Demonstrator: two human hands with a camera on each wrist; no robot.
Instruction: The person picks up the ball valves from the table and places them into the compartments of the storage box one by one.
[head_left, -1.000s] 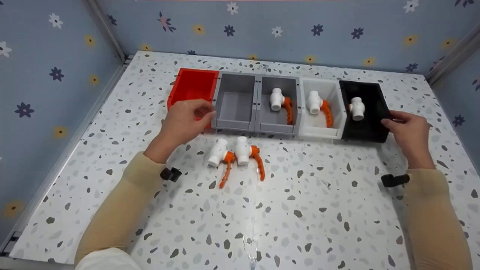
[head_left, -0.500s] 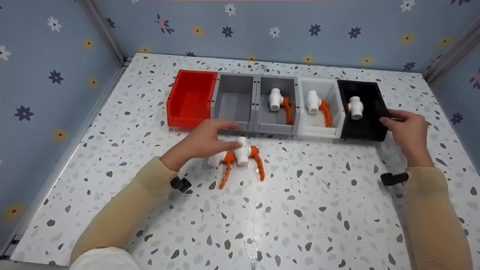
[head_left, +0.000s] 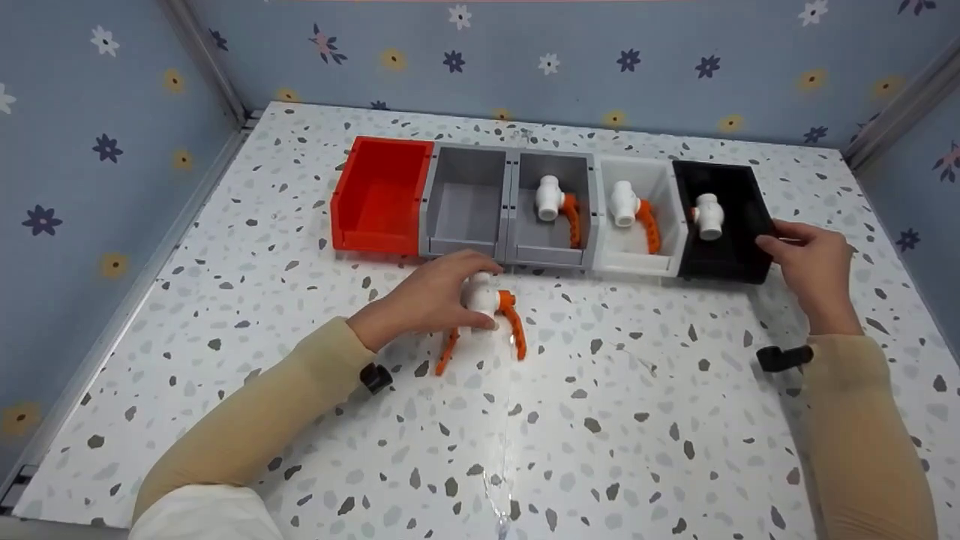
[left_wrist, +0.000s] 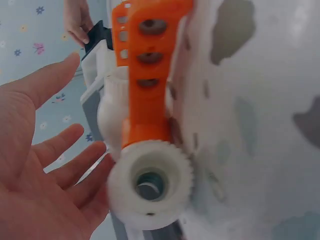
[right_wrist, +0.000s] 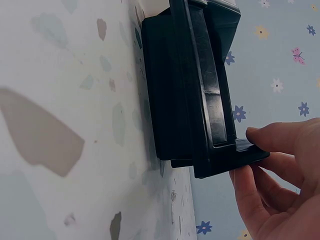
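Observation:
My left hand (head_left: 431,296) is over two white ball valves with orange lever handles, lying on the table. Its thumb and fingers are spread on either side of the right-hand valve (head_left: 484,300); contact cannot be told. Below the hand, the other valve is mostly covered, its orange handle (head_left: 447,352) sticking out; in the left wrist view this nearer valve (left_wrist: 150,185) shows its round open end. My right hand (head_left: 814,266) pinches the outer rim of the black bin (head_left: 739,255) between thumb and fingers, also plain in the right wrist view. A white valve (head_left: 708,216) lies inside that bin.
Left of the black bin, in one row, stand a white bin (head_left: 637,262) and a grey bin (head_left: 551,256), each holding a valve, then another grey bin (head_left: 465,210) and a red bin (head_left: 382,195). A flowered wall (head_left: 525,60) rises behind the speckled table (head_left: 600,450).
My left hand has moved from in front of the red bin, rightward and toward me, to the right-hand valve on the table. The right hand keeps its hold on the black bin.

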